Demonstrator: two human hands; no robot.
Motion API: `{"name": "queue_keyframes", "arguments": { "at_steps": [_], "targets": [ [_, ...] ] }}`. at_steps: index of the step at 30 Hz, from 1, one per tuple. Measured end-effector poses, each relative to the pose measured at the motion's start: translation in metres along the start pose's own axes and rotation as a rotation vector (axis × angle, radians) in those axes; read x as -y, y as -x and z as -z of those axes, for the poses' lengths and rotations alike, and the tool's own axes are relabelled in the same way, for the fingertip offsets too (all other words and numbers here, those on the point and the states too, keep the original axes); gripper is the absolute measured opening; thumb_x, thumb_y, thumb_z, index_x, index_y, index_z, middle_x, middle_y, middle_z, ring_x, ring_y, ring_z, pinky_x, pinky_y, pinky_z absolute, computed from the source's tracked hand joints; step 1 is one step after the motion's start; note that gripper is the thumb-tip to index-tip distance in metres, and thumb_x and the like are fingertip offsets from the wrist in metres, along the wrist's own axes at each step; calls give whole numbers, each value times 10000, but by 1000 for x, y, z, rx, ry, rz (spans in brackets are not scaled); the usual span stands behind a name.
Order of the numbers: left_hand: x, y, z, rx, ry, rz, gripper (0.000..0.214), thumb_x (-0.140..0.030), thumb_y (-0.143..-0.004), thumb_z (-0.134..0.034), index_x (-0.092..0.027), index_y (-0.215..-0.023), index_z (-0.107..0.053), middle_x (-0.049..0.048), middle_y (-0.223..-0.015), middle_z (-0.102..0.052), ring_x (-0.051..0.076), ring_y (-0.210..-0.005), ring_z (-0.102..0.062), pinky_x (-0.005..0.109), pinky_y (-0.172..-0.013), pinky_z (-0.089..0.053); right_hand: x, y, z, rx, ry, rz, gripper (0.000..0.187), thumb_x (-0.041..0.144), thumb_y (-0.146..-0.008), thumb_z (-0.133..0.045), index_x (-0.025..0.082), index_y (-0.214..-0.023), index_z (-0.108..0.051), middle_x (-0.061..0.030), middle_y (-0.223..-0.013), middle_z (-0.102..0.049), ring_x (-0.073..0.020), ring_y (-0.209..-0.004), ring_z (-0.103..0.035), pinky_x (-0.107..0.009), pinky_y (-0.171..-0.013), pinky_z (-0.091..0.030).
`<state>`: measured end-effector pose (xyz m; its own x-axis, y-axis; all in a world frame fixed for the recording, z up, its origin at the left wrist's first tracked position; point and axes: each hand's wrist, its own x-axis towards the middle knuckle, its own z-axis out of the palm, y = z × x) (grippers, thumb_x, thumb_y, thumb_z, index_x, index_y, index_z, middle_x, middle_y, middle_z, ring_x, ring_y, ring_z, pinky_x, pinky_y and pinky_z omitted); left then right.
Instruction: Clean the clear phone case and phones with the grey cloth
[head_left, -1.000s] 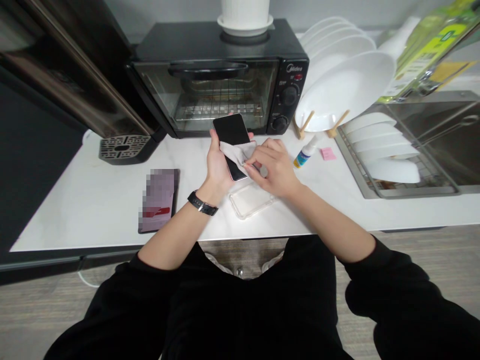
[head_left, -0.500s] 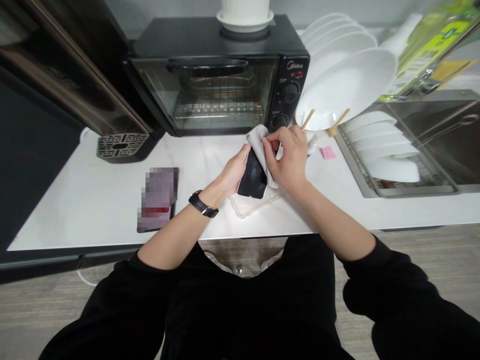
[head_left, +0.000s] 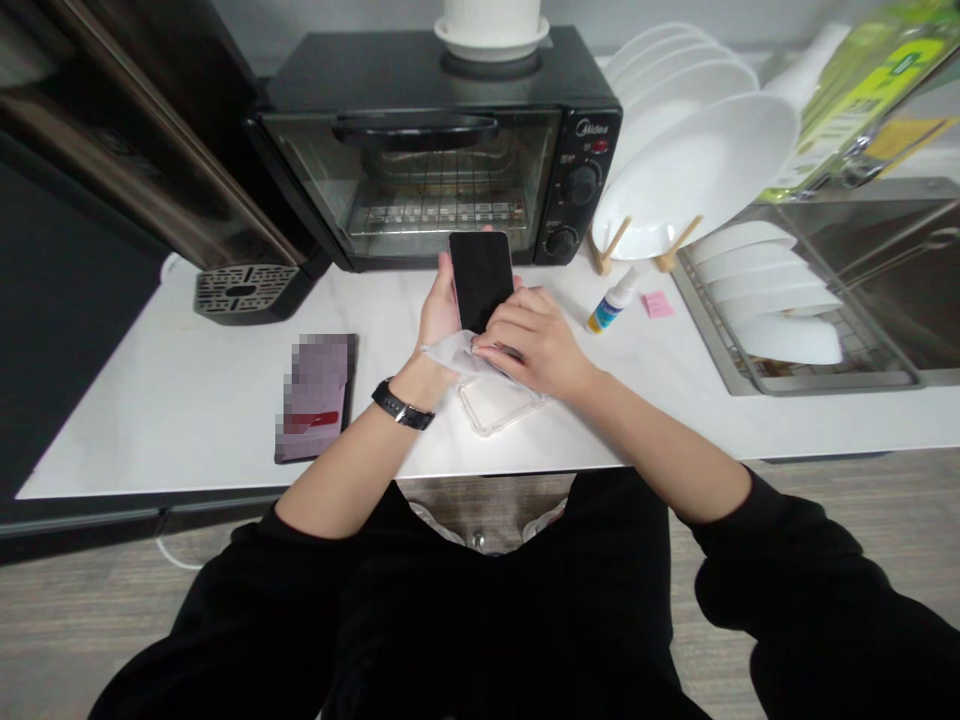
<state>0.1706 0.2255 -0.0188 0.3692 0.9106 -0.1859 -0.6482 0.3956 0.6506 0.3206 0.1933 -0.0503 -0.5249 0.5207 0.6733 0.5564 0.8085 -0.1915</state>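
My left hand point(head_left: 439, 318), with a black wristwatch point(head_left: 403, 405) on its wrist, holds a black smartphone point(head_left: 481, 280) upright by its edges, with the glossy black face towards me. My right hand point(head_left: 529, 342) is pressed against the phone's lower end, its fingers pinching a grey microfibre cloth point(head_left: 454, 352). The cloth drapes towards my left wrist. Just below both hands, a clear phone case point(head_left: 496, 403) lies flat on the white counter point(head_left: 187, 420), partly hidden by the cloth and my right hand.
A second device point(head_left: 316, 398), blurred out, lies left of my hands. A black Midea toaster oven point(head_left: 439, 165) stands behind them. To the right are a small spray bottle point(head_left: 613, 303), a pink sticky note point(head_left: 657, 305), and white plates in a metal dish rack point(head_left: 780, 290).
The phone has moved up and left and now stands more upright. The cloth has shifted from its upper right side to its lower end, and my right hand has moved left with it.
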Motion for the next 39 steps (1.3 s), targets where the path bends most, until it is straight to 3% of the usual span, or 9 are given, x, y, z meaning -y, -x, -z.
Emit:
{"name": "queue_keyframes", "arguments": {
  "at_steps": [3, 7, 13, 19, 27, 30, 34, 36, 39],
  "targets": [
    [-6, 1, 5, -20, 49, -54, 644, -682, -1100, -258, -316, -1342, -729, 32, -904, -809, 276, -1090, -733, 410, -961, -592, -1, 0, 1, -39, 47, -48, 304, 462, -1105, -522, 276, -965, -717, -30, -927, -715, -247, -975, -596, -434, -881, -407],
    [-8, 6, 1, 5, 55, -80, 660, -703, -1092, -269, -279, -1229, -756, 55, -998, -826, 306, -1149, -742, 436, -931, -620, -6, 0, 6, -123, 144, -220, 336, 468, -1105, -484, 272, -918, -682, -47, -906, -677, -277, -973, -593, -468, -892, -433],
    [4, 8, -13, 24, -61, 23, 608, -661, -1090, -391, -245, -1406, -701, 67, -1109, -822, 274, -1124, -781, 384, -938, -645, -17, 0, 12, -286, 228, -414, 355, 497, -1100, -471, 273, -892, -650, -50, -886, -627, -300, -1011, -596, -527, -972, -454],
    [19, 10, -12, 3, -141, 140, 478, -571, -1084, -515, -250, -1361, -735, 56, -1121, -840, 302, -1143, -786, 407, -991, -639, -22, 0, 14, -336, 200, -471, 338, 506, -1097, -476, 278, -941, -670, -43, -853, -637, -300, -1001, -607, -549, -998, -459],
    [28, 5, -7, 16, -138, 138, 511, -581, -1039, -607, -204, -1366, -717, 83, -1159, -830, 309, -1138, -782, 413, -991, -634, -12, 0, 11, -248, 144, -357, 347, 497, -1111, -474, 282, -999, -722, -52, -909, -718, -274, -960, -637, -494, -920, -473],
    [23, 2, -4, 50, -84, 94, 497, -550, -1092, -499, -241, -1439, -675, 54, -1173, -814, 281, -1158, -775, 396, -971, -638, -6, 1, 6, -182, 109, -217, 289, 471, -1098, -536, 295, -987, -736, -35, -954, -752, -261, -983, -635, -470, -905, -452],
    [5, 3, -1, 111, -30, 16, 552, -580, -1137, -306, -288, -1403, -692, 41, -1044, -813, 245, -1025, -792, 392, -911, -650, 0, 1, 0, -59, 21, -53, 244, 456, -1087, -579, 308, -996, -750, -14, -972, -759, -236, -988, -626, -449, -900, -424],
    [-4, 4, 1, 75, -13, -38, 620, -609, -1134, -258, -249, -1345, -717, 54, -948, -804, 234, -973, -788, 368, -894, -644, 1, 0, 0, -24, 17, -47, 257, 458, -1093, -563, 306, -1008, -752, -18, -965, -751, -239, -994, -621, -451, -902, -418],
    [-13, 6, 0, -9, 5, -73, 657, -652, -1115, -276, -222, -1344, -718, 72, -952, -809, 256, -1070, -777, 358, -915, -634, 1, -1, 3, -43, 72, -112, 301, 458, -1100, -521, 289, -979, -737, -34, -945, -731, -260, -1008, -614, -468, -913, -428]
  ]
}}
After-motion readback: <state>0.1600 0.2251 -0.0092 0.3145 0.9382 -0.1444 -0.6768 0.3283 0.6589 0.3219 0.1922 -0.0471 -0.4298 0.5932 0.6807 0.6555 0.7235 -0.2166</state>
